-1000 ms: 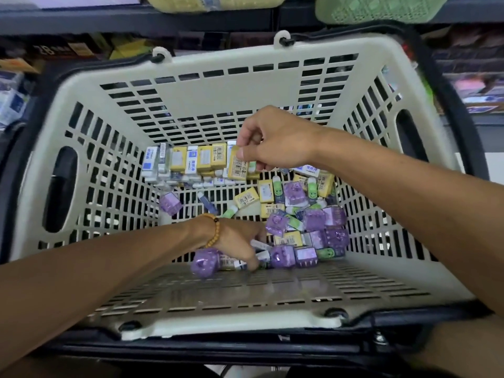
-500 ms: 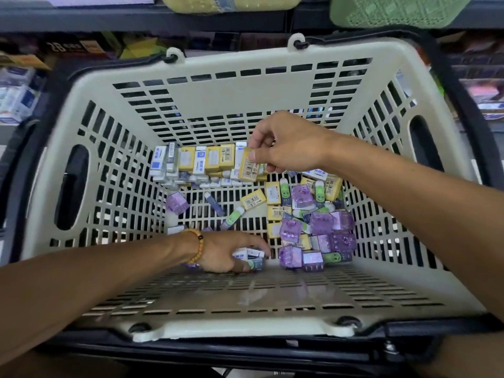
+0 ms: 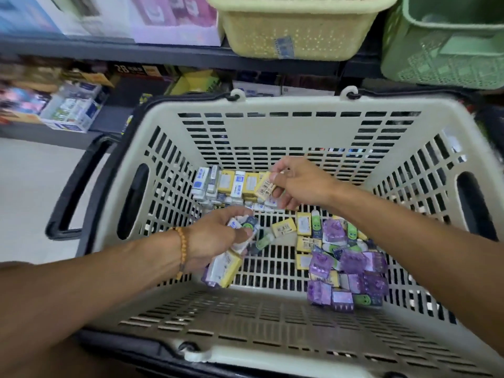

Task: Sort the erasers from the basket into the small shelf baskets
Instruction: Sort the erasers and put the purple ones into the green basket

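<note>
A cream slotted shopping basket (image 3: 272, 126) holds many small erasers. My left hand (image 3: 215, 238), with a bead bracelet at the wrist, grips a bunch of erasers (image 3: 226, 266), white, yellow and one with a green face, lifted over the basket floor. My right hand (image 3: 297, 184) pinches a yellow barcoded eraser (image 3: 263, 189) at the row of yellow and white-blue erasers (image 3: 226, 184) stacked against the far wall. A loose heap of purple, yellow and green erasers (image 3: 346, 266) lies at the right. Up on the shelf stand a yellow small basket (image 3: 294, 28) and a green small basket (image 3: 447, 50).
The basket has black handles (image 3: 73, 184) and sits before a dark shelf (image 3: 109, 53). Boxed stationery (image 3: 73, 110) fills the lower shelf at left, with pink and blue boxes (image 3: 174, 17) on the upper shelf. Pale floor (image 3: 30, 192) shows at left.
My left hand rose from the basket's front floor with a bunch of erasers. My right hand stays at the far row with the yellow eraser. The view tilted up, showing the shelf baskets.
</note>
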{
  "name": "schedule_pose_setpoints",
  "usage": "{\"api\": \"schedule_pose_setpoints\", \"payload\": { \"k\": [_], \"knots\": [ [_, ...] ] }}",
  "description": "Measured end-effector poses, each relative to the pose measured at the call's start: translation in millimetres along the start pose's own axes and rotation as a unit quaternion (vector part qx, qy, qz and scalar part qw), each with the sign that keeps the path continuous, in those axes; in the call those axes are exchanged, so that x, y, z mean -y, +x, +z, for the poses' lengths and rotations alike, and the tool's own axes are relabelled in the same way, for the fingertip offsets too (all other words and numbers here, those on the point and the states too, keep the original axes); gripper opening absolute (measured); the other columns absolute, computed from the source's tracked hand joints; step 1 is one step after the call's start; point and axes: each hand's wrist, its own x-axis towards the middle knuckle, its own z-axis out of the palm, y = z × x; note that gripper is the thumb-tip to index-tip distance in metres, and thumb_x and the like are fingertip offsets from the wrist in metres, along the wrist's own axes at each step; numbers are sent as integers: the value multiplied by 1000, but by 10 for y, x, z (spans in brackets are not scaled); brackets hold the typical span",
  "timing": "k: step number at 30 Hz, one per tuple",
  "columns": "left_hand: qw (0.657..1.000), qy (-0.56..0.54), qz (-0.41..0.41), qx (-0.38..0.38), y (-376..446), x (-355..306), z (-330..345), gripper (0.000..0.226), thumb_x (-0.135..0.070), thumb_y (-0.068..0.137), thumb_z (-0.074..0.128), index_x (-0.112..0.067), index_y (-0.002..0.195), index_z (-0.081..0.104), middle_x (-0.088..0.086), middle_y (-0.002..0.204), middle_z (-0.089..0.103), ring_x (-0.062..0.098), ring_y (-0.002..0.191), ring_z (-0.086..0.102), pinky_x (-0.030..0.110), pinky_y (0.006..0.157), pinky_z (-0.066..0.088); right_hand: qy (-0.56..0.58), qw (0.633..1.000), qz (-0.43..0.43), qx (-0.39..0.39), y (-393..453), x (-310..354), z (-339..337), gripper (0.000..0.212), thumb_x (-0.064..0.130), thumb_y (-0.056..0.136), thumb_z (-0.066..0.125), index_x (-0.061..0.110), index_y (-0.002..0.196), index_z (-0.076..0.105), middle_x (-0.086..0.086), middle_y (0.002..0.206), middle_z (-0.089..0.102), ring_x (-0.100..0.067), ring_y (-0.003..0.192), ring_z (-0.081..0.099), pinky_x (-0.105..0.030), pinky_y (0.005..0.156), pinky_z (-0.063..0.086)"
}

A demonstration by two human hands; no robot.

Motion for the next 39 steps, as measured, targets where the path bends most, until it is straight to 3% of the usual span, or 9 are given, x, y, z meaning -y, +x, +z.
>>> {"api": "schedule_pose_setpoints", "payload": {
  "k": [3, 7, 12, 15, 19, 28, 33, 36, 39],
  "knots": [
    [993, -87, -32, -71, -193, -48, -191, 42, -7, 93, 58, -35, 124, 54, 5, 151, 36, 24, 140, 27, 49, 115, 16, -35, 999, -11, 6, 244, 113, 237, 15, 15, 103, 46, 14, 92, 55, -6, 77, 62, -13, 55, 60, -24, 50, 49],
    [973, -178, -47, -137, -277, -6, -382, 43, -5, 92, 59, -29, 127, 56, 9, 145, 46, 29, 136, 36, 49, 112, 26, -69, 997, -15, -18, 541, 230, 521, 23, 6, 101, 43, -8, 101, 60, 3, 73, 59, -25, 58, 59, -37, 56, 48],
    [958, -245, -38, -143, -279, 7, -508, 37, -4, 93, 56, -19, 126, 54, 17, 94, 72, 29, 89, 66, 51, 90, 51, -4, 1000, 1, -21, 604, 279, 660, 35, -3, 99, 41, 5, 130, 55, -15, 101, 66, -22, 75, 68, -36, 71, 61],
    [951, -263, -43, -155, -269, -31, -518, 23, -4, 93, 57, -14, 114, 54, 17, 89, 73, 33, 90, 67, 49, 84, 53, 11, 998, -40, -50, 494, 273, 604, 26, 4, 100, 45, 9, 118, 63, -6, 89, 66, -12, 60, 62, -30, 58, 55],
    [957, -247, -41, -145, -207, -100, -481, 38, -7, 91, 60, 3, 127, 50, 22, 113, 64, 35, 102, 63, 47, 83, 52, 37, 995, -60, 66, 251, 352, 564, 14, 29, 97, 59, 21, 92, 70, -2, 79, 68, -4, 55, 63, -16, 53, 50],
    [971, -211, -12, -110, -110, -183, -389, 26, -17, 90, 64, 3, 107, 63, 10, 78, 68, 18, 62, 66, 29, 56, 53, 193, 973, 27, 123, 164, 289, 468, 14, 21, 93, 66, 9, 94, 74, -5, 75, 69, -10, 58, 59, -20, 54, 51],
    [967, -202, -17, -154, -72, -157, -370, 10, -12, 91, 63, -2, 92, 66, 11, 83, 69, 17, 61, 64, 26, 50, 54, 225, 972, 45, 47, 266, 232, 382, 9, 9, 91, 65, 3, 94, 70, -10, 71, 70, -13, 54, 60, -21, 51, 52],
    [952, -226, -23, -206, -73, -151, -375, 16, -7, 92, 61, -11, 78, 55, 12, 79, 65, 20, 61, 60, 32, 54, 53, 144, 988, 35, -40, 386, 168, 388, 9, 11, 93, 62, 9, 97, 69, -7, 69, 71, -14, 54, 65, -27, 58, 57],
    [941, -251, -22, -227, -63, -162, -422, 18, -8, 92, 61, -12, 77, 52, 14, 82, 64, 20, 59, 58, 38, 61, 53, 85, 993, -2, -84, 506, 119, 475, 12, 12, 93, 63, 14, 104, 69, -3, 85, 73, -9, 59, 70, -19, 58, 55]
  ]
}}
